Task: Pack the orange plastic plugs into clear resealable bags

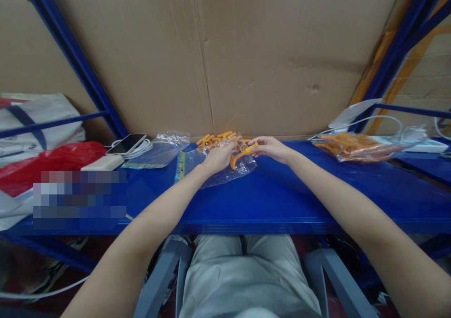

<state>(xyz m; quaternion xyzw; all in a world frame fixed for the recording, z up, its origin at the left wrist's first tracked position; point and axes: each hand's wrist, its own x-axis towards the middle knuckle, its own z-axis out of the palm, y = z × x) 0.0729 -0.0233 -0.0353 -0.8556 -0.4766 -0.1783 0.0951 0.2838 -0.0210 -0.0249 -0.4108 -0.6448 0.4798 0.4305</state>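
My right hand point(270, 149) pinches an orange plastic piece point(251, 149) with a flared end, at the mouth of a clear plastic bag point(206, 167). The bag lies flat on the blue shelf and has a colourful printed strip along its left end. My left hand point(221, 157) is closed at the bag's open side, its fingers gripping the film; their tips are partly hidden. Just behind that hand lies a pile of loose orange plastic pieces point(225, 135), some stick-shaped and some ring-shaped.
Another clear bag point(155, 153) lies to the left, beside a phone point(127, 144) and coiled white cable. A filled bag of orange pieces point(355, 146) sits at right near a power strip point(419, 145). Cardboard point(264, 64) stands behind the blue shelf point(246, 205); red plastic point(70, 160) lies far left.
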